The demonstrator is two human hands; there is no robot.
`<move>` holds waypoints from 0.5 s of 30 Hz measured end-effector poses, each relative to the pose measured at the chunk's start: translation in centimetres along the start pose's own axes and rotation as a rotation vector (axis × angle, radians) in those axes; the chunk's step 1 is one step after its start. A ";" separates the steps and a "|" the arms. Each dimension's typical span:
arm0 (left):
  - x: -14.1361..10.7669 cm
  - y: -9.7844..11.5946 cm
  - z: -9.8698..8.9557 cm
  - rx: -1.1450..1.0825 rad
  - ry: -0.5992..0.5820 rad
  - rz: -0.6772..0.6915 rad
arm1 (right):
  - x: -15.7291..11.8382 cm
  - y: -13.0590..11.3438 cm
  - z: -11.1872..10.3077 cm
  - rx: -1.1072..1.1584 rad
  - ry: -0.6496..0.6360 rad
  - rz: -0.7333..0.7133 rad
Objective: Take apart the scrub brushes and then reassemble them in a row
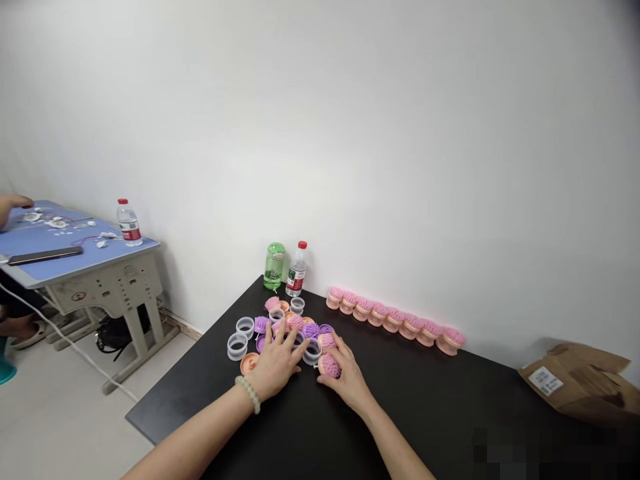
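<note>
Holding a pink brush (330, 366), bristles roughly up, long axis unclear, inward of the left edge of the tabletop (425, 393), the right hand (351, 381) half-curls; the left hand (278, 365) spreads wide over loose parts (311, 331). A brush row (395, 320) lines the wall-side edge.

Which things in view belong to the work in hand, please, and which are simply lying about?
Likely work pieces: pink bristled pieces, purple bristled pieces, clear rings, orange discs, row of pink-topped pieces.
Likely lying about: green bottle, red-capped bottle beside it, brown paper package.
</note>
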State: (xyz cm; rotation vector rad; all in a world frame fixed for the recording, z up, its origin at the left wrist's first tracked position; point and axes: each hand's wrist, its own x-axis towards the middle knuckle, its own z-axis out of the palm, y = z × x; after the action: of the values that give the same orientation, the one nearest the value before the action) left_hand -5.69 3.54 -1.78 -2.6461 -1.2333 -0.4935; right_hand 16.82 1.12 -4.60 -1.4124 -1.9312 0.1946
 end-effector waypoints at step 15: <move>2.1 -2.5 -3.4 -0.426 0.300 -0.185 | -1.7 -6.3 3.2 -0.060 0.081 -0.062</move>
State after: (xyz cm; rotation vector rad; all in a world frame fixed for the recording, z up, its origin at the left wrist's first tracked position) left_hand -7.06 5.63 2.22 -2.6447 -1.4064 -1.2597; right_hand 10.20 -1.95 -4.46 -1.3756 -1.9249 0.0503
